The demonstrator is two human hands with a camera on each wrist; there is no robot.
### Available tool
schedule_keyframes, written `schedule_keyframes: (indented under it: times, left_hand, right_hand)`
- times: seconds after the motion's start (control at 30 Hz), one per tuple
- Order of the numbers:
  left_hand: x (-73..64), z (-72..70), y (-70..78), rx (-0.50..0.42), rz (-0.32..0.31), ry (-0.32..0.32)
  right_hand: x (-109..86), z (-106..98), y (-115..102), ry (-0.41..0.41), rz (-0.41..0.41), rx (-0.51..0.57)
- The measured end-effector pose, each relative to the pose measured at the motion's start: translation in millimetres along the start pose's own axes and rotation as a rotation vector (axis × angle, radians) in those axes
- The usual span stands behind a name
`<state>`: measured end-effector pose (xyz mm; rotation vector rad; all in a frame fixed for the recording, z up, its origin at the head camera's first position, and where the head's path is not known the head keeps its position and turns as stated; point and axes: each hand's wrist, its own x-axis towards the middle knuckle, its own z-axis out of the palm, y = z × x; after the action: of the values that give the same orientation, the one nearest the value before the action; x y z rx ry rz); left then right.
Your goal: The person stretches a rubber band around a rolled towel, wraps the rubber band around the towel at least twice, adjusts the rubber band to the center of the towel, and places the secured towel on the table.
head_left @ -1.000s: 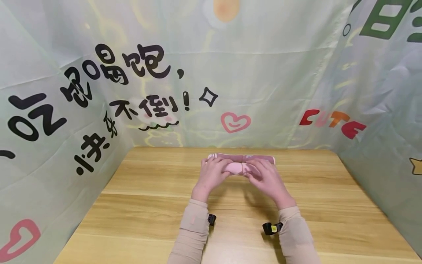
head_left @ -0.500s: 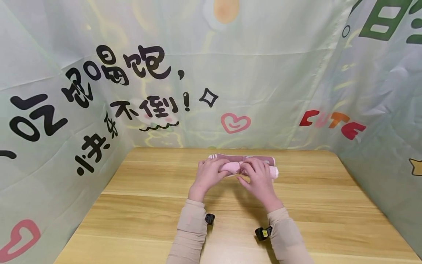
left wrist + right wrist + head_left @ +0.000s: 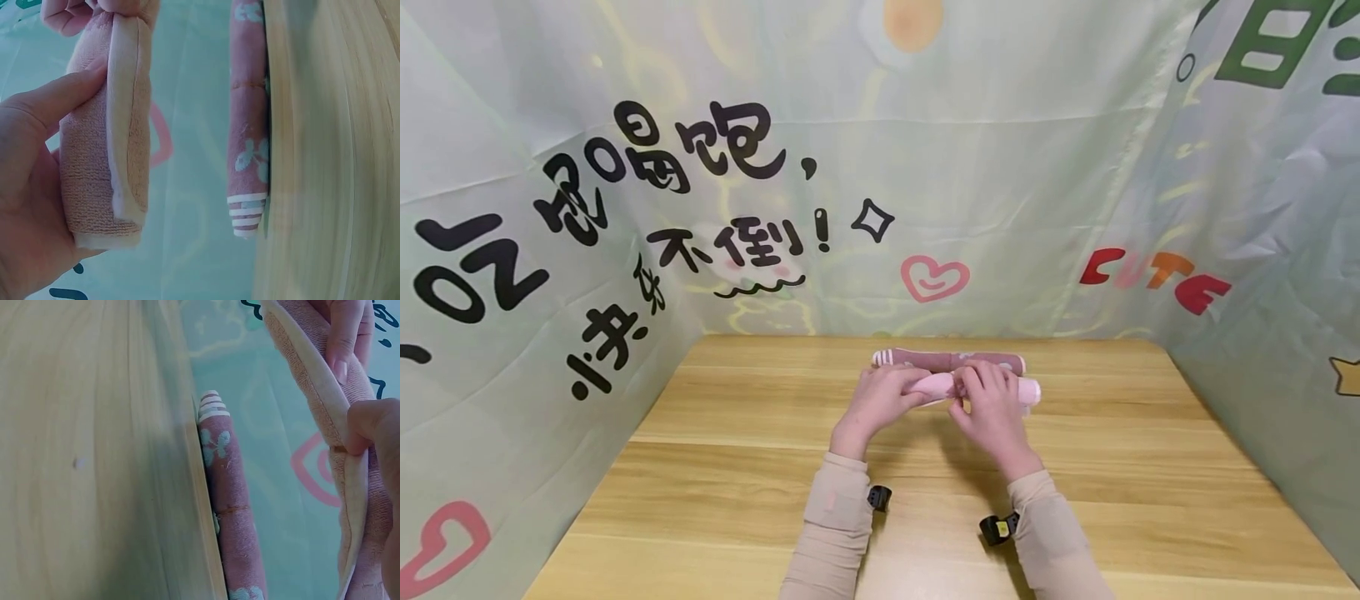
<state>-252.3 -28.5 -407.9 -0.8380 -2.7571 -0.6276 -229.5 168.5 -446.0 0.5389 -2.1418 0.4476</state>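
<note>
A light pink towel [image 3: 934, 386], rolled into a thick cylinder with a pale edge strip along it, is held up over the far part of the table. My left hand [image 3: 880, 400] grips its left end, thumb across the near side in the left wrist view. At the middle, my right hand [image 3: 992, 412] pinches the roll. Beside the right thumb a thin brown band [image 3: 338, 449] crosses the roll. The right end of the roll sticks out past my right hand. Behind it lies a second rolled towel [image 3: 925, 360], mauve with white stripes and pale blue cherry-like prints.
The mauve roll has a thin brown band [image 3: 234, 510] around its middle and lies along the back of the wooden table [image 3: 737, 467]. A printed cloth backdrop [image 3: 1015, 183] rises behind the table and on both sides. Black wrist cameras hang inside both sleeves.
My right hand has moved left from the right part of the pink roll to its middle, uncovering the right end. My left hand stays on the left end, shifted slightly.
</note>
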Motion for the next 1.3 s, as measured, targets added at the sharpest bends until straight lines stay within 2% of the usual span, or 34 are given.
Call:
schedule_keyframes:
  times: [0.23, 0.37, 0.57, 0.7, 0.9, 1.1, 1.3]
  left_hand:
    - [0.1, -0.1, 1.1, -0.008, 0.027, -0.002]
    - [-0.8, -1.6, -1.7, -0.038, 0.011, 0.006]
    - [-0.8, -4.7, -3.9, -0.042, -0.004, -0.003]
    - [-0.2, -3.6, -2.3, -0.033, -0.007, -0.014]
    - [0.3, -0.5, 4.8, 0.034, -0.017, 0.013]
    - [1.2, 6.4, 9.1, 0.152, -0.007, 0.037]
    - [1.4, 11.3, 9.8, 0.177, 0.011, 0.095]
  right_hand:
    - [0.4, -2.5, 2.5, 0.004, -0.003, 0.015]
    - [0.6, -4.9, 6.4, -0.003, -0.030, 0.021]
    - [-0.5, -9.6, 9.6, -0.081, -0.035, 0.001]
    - [-0.9, -12.1, 8.1, -0.137, 0.003, -0.034]
    - [-1.7, -13.4, 9.7, -0.189, 0.087, -0.031]
    - [-2.4, -13.3, 14.8, -0.192, 0.104, -0.014]
    - [-1.2, -16.1, 16.1, -0.246, 0.129, 0.008]
